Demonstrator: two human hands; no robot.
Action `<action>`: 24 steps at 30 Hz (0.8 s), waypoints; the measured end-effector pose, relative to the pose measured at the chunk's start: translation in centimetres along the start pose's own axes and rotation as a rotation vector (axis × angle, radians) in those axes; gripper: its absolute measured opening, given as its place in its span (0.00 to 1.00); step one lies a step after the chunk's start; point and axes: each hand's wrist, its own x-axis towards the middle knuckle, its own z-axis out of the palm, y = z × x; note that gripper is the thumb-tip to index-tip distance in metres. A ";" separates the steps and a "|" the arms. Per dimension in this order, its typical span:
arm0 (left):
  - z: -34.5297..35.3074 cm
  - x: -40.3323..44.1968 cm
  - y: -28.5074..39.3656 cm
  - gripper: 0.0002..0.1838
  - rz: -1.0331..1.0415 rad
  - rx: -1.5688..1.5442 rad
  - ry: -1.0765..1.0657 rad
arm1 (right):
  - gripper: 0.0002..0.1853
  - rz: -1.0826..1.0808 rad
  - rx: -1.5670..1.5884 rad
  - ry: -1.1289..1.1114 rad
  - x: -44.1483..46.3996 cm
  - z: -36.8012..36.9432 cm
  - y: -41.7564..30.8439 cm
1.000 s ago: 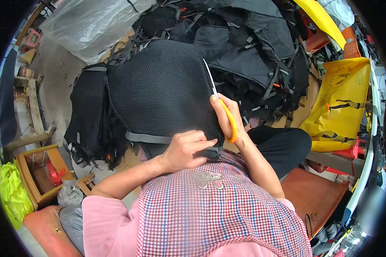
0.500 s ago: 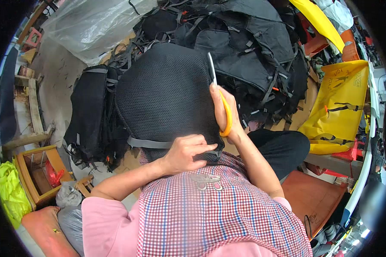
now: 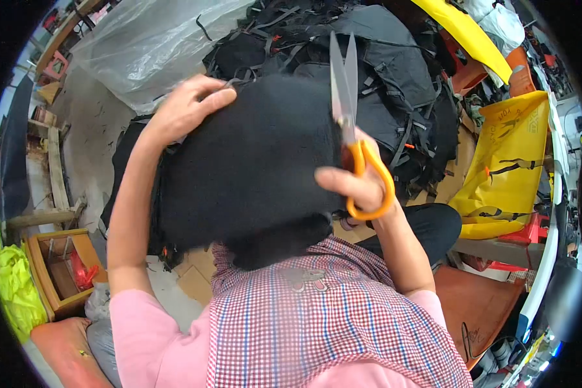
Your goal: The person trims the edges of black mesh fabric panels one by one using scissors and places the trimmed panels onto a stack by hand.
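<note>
A black padded piece (image 3: 252,161), blurred by motion, lies over my lap. My left hand (image 3: 191,108) is at its upper left edge, thumb and fingers closed on that edge. On the right side, my right hand (image 3: 362,181) holds orange-handled scissors (image 3: 346,84) with the blades parted and pointing up and away from me. The right thumb lies through a handle loop, and the hand is beside the piece's right edge. A checked apron (image 3: 336,310) covers my front below the piece.
Black bags with straps (image 3: 394,64) are heaped ahead. Clear plastic sheeting (image 3: 142,58) lies at the upper left. A wooden drawer box (image 3: 61,268) stands at the left, a yellow printed sheet (image 3: 507,161) at the right, and a brown board (image 3: 475,304) lower right.
My left hand has moved from the piece's near edge to its upper left. The piece has changed from its mesh face to a plain dark face. The scissors have swung up and their blades have opened.
</note>
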 end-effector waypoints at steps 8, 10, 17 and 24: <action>4.2 1.9 6.1 0.48 0.264 -0.768 -0.325 | 0.28 0.295 -0.060 0.081 -3.8 -0.2 -0.3; 4.6 1.5 5.7 0.52 0.210 -0.710 -0.216 | 0.35 0.292 -0.179 0.178 -5.0 -0.4 0.4; 7.3 -1.3 4.7 0.51 0.328 -0.616 0.113 | 0.51 0.182 -0.541 0.012 -8.6 -2.6 1.7; 8.8 -2.3 5.9 0.49 0.309 -0.676 0.081 | 0.46 0.091 -0.593 -0.023 -6.5 -2.8 -0.1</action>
